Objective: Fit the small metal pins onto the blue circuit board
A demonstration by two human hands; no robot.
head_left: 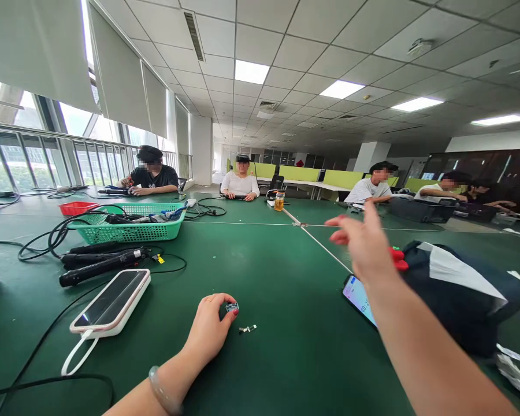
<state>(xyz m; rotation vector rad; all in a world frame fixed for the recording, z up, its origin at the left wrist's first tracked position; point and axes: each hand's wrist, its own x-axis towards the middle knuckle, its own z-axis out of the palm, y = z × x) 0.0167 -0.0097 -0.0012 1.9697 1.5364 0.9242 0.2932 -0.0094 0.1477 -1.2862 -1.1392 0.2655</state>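
My left hand (212, 320) rests on the green table, closed in a pinch. Between its thumb and fingertips sits a small blue-and-silver part (232, 307), too small to name. Just right of that hand lies a little metal clip-like piece (248, 329) with a dark end. My right hand (366, 245) is raised over the right side of the table, fingers apart and slightly blurred, with nothing seen in it. Under my right forearm a lit phone (357, 297) is partly covered. A red object (398, 258) shows beside my right wrist.
On the left are a phone in a white case (112, 300) with a cable, black handheld tools (104, 266), a green basket (127, 233) and a red tray (78, 208). A dark bag (450, 300) lies right. A jar (279, 200) and several seated people are farther back.
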